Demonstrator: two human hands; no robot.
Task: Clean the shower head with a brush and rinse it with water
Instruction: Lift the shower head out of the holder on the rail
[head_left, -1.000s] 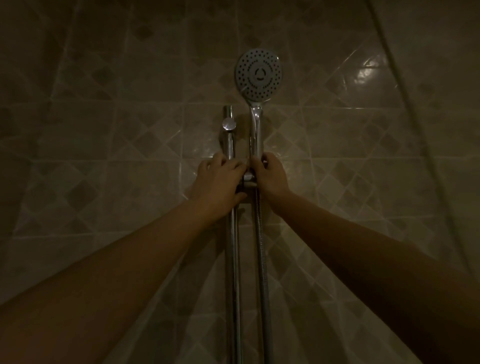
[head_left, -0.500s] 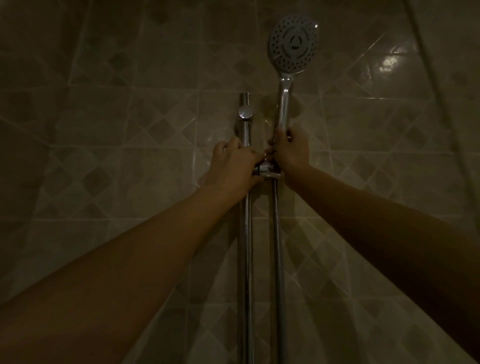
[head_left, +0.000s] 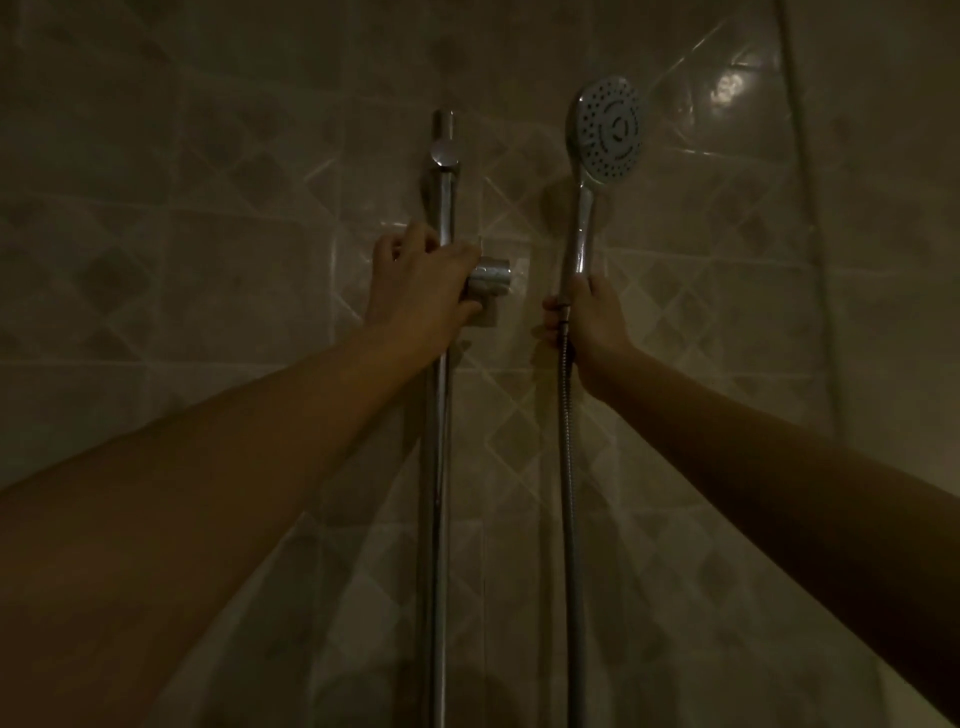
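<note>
Right of the slide rail (head_left: 443, 364), well clear of it and upright: shower head (head_left: 609, 136), chrome, round perforated face turned toward the camera, handle pointing straight down. Right hand (head_left: 592, 322) wrapped closed around the base of that handle where the hose (head_left: 569, 467) joins; a low grip, presumably to keep the face exposed and free for scrubbing. Hose: ribbed metal, hanging from the handle base down past the bottom edge of the view, roughly parallel to the rail. Holder bracket (head_left: 488, 283): chrome, projecting rightward from the rail at mid-height, socket vacant, apart from the shower head. Left hand (head_left: 423, 283): clasped around the rail and the inner side of the bracket, likely bracing the fitting so it neither slides nor swivels while the head is off it. Rail: vertical chrome tube, fixed to the tiled wall (head_left: 208, 208) by a round cap mount (head_left: 444, 154) near its top. Wall: glossy diamond-pattern tile, one bright reflection far right of the rail. Brush: none in view. Water: none visibly running. Lighting: dim. Judged status: head dismounted, cleaning not yet begun.
</note>
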